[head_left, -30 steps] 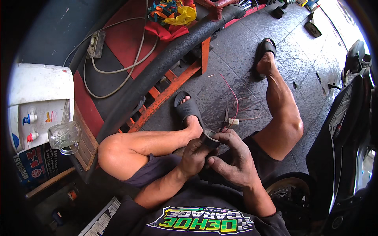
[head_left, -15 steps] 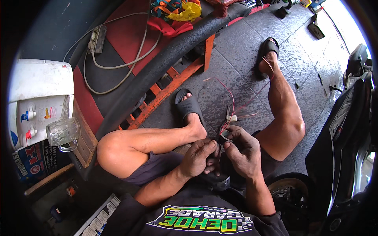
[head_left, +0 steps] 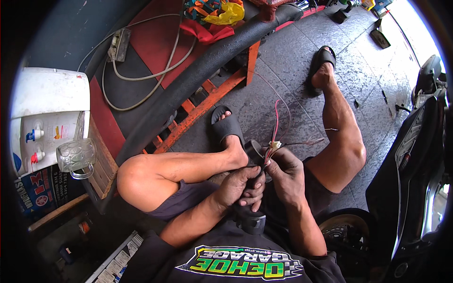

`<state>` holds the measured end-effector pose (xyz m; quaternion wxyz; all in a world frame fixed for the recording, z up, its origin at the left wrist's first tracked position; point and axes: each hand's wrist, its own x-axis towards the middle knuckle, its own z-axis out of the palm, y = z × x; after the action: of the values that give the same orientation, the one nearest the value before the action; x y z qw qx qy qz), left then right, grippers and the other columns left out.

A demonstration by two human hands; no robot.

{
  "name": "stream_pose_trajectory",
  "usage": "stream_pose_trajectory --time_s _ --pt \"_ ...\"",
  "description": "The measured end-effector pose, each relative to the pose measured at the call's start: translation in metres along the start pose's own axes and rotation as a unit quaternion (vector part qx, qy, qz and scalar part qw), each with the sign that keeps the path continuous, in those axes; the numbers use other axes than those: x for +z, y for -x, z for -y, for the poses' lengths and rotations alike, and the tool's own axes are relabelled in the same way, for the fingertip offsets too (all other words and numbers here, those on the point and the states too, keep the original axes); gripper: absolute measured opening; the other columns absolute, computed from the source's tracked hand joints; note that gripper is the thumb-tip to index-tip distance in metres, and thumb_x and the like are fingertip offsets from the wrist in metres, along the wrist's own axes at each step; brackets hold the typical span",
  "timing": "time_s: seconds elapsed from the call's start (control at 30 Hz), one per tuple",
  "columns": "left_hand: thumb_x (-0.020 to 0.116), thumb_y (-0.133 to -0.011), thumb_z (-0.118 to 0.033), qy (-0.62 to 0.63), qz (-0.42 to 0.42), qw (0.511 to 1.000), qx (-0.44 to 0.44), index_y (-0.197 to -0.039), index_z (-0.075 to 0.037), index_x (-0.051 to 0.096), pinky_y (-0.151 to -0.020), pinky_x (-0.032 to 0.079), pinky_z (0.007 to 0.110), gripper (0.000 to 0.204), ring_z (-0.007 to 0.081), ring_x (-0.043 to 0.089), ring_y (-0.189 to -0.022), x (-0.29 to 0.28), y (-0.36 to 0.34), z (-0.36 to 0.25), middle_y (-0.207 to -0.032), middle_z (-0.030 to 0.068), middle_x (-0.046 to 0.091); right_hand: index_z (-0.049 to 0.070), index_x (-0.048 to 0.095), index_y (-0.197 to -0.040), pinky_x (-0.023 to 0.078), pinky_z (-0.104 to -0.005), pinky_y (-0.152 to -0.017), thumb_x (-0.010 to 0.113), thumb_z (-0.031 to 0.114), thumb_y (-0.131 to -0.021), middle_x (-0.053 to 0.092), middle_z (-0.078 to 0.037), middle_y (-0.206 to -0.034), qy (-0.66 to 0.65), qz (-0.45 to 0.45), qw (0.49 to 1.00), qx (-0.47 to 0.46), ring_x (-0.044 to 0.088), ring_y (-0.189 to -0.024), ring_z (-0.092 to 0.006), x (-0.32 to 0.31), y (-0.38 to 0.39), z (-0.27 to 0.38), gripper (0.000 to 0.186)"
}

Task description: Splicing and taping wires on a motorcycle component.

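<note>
A thin bundle of red, pink and dark wires with a white plastic connector rises from between my hands, its loose ends spread over the floor tiles. My right hand pinches the wires just below the connector. Closed around the dark lower part of the bundle is my left hand, thumb on top. Right beyond its fingertips is a dark round piece that looks like a roll of black tape; what supports it is hidden. Below my left fingers, a black rounded object lies against my shirt; its kind is unclear.
At left a white water dispenser and a glass mug stand beside a wooden crate. A padded bench with an orange frame carries a power strip and cable. A motorcycle stands close on the right.
The connector and wires have risen and turned upright above my right fingers. The dark round piece has swung to the left, and my right hand has shifted slightly.
</note>
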<state>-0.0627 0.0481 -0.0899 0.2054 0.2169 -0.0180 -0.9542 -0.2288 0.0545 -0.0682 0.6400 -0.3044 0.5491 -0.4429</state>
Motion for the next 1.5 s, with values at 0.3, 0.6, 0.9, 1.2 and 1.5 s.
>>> stream_pose_trajectory --time_s 0.3,0.6,0.9,1.2,1.5 --pt "0.051 -0.103 -0.033 -0.287 -0.160 0.931 0.158 -0.086 -0.007 0.061 -0.040 0.035 0.020 0.033 0.0045 0.043 -0.042 0.008 0.001 -0.003 -0.064 -0.0008 0.055 0.000 0.052 -0.110 0.042 -0.0336 -0.099 0.065 -0.001 -0.083 0.055 -0.015 -0.120 0.059 0.041 0.978 -0.194 0.056 -0.109 -0.0231 0.010 0.016 0.011 0.030" --pt "0.045 -0.105 -0.030 -0.209 -0.152 0.954 0.152 -0.083 -0.006 0.057 -0.040 0.040 0.020 0.035 0.0065 0.045 -0.044 0.023 0.009 -0.010 -0.061 0.0004 0.049 -0.001 0.064 -0.095 0.050 -0.0332 -0.078 0.079 0.016 -0.080 0.060 -0.014 -0.106 0.174 0.054 0.975 -0.126 0.061 -0.093 -0.0222 -0.020 0.003 0.018 0.028" --pt "0.046 -0.104 -0.036 -0.125 -0.022 0.990 0.067 -0.083 -0.005 0.057 -0.052 0.056 0.034 0.039 0.0090 0.041 -0.038 0.011 0.008 -0.010 -0.055 -0.0016 0.040 -0.002 0.063 -0.108 0.048 -0.0278 -0.085 0.062 0.000 -0.094 0.059 -0.005 -0.106 0.056 0.046 0.996 -0.050 0.057 -0.098 -0.0131 -0.009 0.006 0.016 0.015" --pt "0.051 -0.103 -0.028 -0.357 -0.113 0.911 0.175 -0.095 -0.004 0.065 -0.049 0.046 0.026 0.029 0.0075 0.047 -0.047 0.009 -0.005 0.004 -0.066 0.0010 0.057 0.000 0.048 -0.120 0.042 -0.0353 -0.100 0.069 0.003 -0.082 0.055 -0.016 -0.122 -0.009 0.034 0.985 -0.168 0.056 -0.112 -0.0256 0.015 0.026 0.010 0.043" --pt "0.045 -0.102 -0.014 -0.314 -0.105 0.920 0.210 -0.088 -0.002 0.060 -0.063 0.047 0.022 0.024 0.0046 0.058 -0.072 0.030 0.006 -0.015 -0.078 0.0002 0.061 -0.001 0.059 -0.087 0.049 -0.0289 -0.078 0.082 0.010 -0.078 0.060 -0.009 -0.095 0.058 0.044 0.989 -0.129 0.059 -0.088 -0.0161 -0.012 0.012 0.018 0.027"
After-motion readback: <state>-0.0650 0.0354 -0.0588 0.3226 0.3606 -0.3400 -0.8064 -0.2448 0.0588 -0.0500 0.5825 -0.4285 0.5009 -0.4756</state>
